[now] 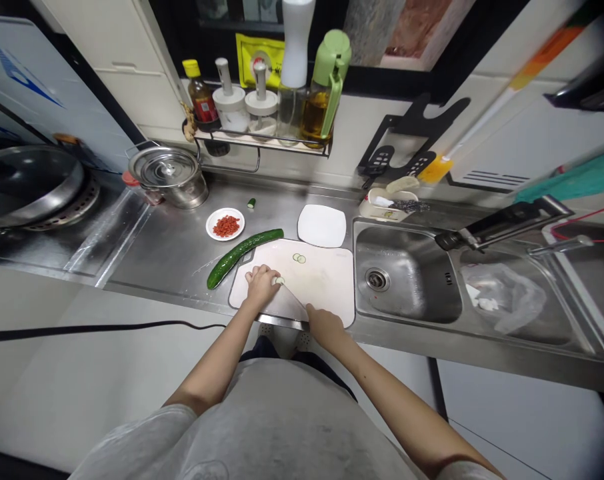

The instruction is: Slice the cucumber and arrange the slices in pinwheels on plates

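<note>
On the white cutting board [327, 293], my left hand [261, 287] has its fingers curled over a piece of cucumber [279, 281]; only a pale cut face shows beside the fingertips. My right hand [326, 327] grips the handle of a knife [295, 297], whose blade reaches left to that piece. Two thin cucumber slices [299, 259] lie overlapping farther back on the board. A long green cucumber [242, 253] rests along the board's left edge. Its small cut end [251, 203] lies apart on the steel counter.
Behind the board are a white square plate [322, 225] and a small plate of red bits [226, 226]. A sink [407, 280] lies right, with a faucet over it. A lidded pot [172, 177] stands left, near the stove wok [27, 183]. Bottles fill the wall rack [262, 138].
</note>
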The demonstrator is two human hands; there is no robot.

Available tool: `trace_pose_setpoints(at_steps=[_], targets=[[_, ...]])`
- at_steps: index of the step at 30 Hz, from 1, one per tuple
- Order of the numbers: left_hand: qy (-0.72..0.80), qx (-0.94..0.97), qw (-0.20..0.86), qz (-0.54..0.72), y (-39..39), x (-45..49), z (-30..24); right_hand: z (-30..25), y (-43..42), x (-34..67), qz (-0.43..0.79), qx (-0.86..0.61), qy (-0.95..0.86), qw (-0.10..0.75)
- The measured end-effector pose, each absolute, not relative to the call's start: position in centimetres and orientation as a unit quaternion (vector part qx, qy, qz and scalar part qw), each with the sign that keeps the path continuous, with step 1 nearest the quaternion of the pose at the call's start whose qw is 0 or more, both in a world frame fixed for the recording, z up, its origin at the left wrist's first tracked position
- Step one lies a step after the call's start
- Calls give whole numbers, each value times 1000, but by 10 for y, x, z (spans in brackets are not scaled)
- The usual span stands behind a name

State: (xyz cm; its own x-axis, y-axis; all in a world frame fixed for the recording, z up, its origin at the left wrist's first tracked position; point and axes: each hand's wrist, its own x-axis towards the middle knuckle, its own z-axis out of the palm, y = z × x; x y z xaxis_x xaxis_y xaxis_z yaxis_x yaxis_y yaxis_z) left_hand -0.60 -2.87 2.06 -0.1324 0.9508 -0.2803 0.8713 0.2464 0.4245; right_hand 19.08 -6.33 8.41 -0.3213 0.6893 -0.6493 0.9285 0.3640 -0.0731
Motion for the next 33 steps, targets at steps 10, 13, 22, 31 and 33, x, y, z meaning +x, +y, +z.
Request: trace_pose_setpoints(at_steps=[10, 13, 22, 31, 33], targets=[[764, 600, 228, 68, -27, 1, 19, 84, -84, 227, -271, 522, 768, 253], [762, 598, 235, 74, -26, 4, 19, 84, -87, 235, -286, 526, 766, 232], [784, 543, 273, 127, -35, -14, 34, 83, -83, 241, -304, 537, 758, 212], [827, 466, 285, 135, -52, -63, 32, 83, -78, 239, -310, 531, 757, 221], [830, 471, 274, 123, -52, -62, 29, 83, -77, 238, -308, 533, 756, 224]])
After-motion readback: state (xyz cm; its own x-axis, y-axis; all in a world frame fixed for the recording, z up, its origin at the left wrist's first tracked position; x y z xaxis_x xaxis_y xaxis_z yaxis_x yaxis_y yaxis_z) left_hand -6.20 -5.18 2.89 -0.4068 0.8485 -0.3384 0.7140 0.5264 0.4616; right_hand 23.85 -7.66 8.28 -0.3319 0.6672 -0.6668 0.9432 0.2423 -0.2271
